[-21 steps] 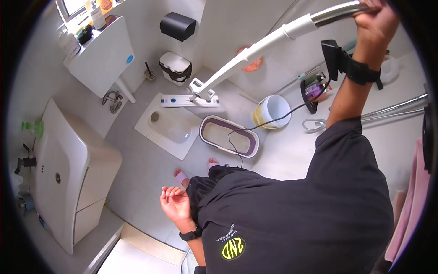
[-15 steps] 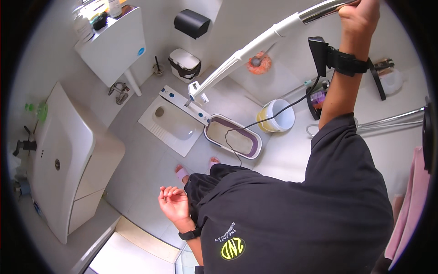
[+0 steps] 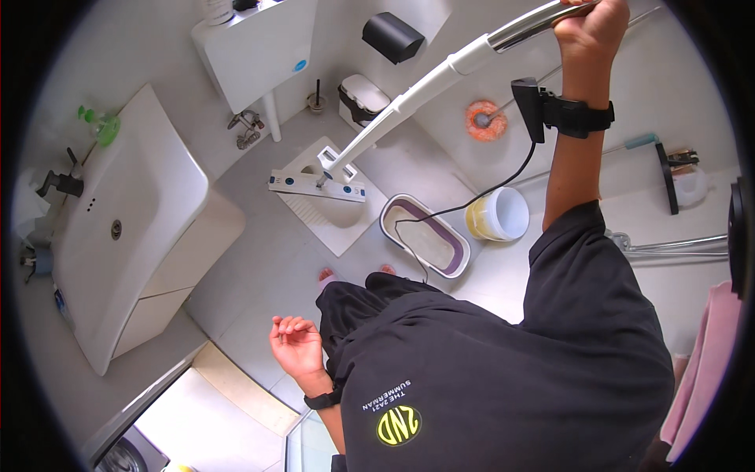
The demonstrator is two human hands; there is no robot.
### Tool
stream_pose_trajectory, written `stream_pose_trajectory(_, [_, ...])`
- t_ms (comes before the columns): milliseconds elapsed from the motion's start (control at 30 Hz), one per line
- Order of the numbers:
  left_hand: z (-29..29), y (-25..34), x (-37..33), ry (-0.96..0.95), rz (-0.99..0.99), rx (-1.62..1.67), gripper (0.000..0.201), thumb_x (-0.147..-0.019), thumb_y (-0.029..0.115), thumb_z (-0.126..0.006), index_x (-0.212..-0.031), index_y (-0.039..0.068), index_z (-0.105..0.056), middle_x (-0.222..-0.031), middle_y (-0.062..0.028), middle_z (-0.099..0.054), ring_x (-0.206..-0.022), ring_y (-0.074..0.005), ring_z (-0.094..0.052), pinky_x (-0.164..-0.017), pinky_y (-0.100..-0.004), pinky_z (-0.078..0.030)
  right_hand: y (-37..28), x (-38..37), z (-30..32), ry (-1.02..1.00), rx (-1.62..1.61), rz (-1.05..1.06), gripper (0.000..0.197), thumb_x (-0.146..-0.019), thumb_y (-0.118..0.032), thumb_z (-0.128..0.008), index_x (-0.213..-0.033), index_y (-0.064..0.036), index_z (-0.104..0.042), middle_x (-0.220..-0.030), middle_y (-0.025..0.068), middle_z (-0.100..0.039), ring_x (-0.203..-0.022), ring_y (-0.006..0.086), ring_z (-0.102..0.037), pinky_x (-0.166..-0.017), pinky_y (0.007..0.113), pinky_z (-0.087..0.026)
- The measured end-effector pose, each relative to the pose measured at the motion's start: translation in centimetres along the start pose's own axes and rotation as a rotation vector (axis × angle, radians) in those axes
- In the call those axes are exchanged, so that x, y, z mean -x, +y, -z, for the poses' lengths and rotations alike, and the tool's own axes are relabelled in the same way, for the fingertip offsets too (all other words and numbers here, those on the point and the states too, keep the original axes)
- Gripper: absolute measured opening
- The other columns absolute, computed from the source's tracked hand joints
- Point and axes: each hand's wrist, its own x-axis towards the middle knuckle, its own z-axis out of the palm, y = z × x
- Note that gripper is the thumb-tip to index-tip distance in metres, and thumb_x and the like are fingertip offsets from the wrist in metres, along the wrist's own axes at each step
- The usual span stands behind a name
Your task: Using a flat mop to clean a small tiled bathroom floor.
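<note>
High at the upper right, my right hand [image 3: 591, 35] is wrapped round the silver end of a flat mop's pole. The white pole of the flat mop [image 3: 429, 88] slants down to the left to a narrow white head [image 3: 305, 186] with blue details. That head lies across the view of a white squat toilet [image 3: 340, 233], hiding part of its bowl; I cannot tell whether it touches. My left hand [image 3: 297, 348] hangs beside my dark trousers, palm up, fingers loosely bent, with nothing in it.
Right of the toilet stand a long oval tub [image 3: 458, 253] and a white-and-yellow bucket [image 3: 503, 214]. A washbasin [image 3: 145, 185] fills the left side. A lidded bin [image 3: 366, 93] stands at the back. From my right wrist a black cable [image 3: 487, 193] hangs over the tub.
The mop head has swung left and turned, moving from the toilet's back edge and the tub's side to across the toilet. My right hand has shifted slightly left; the view has turned too.
</note>
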Motion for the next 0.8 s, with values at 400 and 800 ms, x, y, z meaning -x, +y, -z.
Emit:
stream_pose_trajectory(400, [-1.5,4.9,1.4,0.039,-0.083,-0.042,0.007,-0.083,0.01,-0.045,-0.082,0.007,-0.051,-0.062,0.0005,-0.046,-0.057,-0.0107,-0.044,-0.056,-0.0253,-0.038,2.3,7.0,-8.7,0.092,-0.103,-0.175,0.026,-0.078,-0.026,-0.064,-0.062,-0.0135,-0.047,-0.046,-0.0057,-0.035,-0.038,0.0038,-0.034,-0.035,0.017,-0.03])
stream_pose_trajectory(800, [-8.5,5.4,-3.0,-0.059,0.047,-0.197,0.011,-0.085,0.016,-0.044,-0.086,0.008,-0.052,-0.065,0.0005,-0.046,-0.06,-0.011,-0.044,-0.054,-0.0253,-0.037,9.7,21.0,-21.3,-0.564,0.196,0.021,0.035,-0.071,-0.024,-0.067,-0.061,0.0021,-0.047,-0.056,0.0153,-0.046,-0.046,0.0259,-0.041,-0.046,0.032,-0.038])
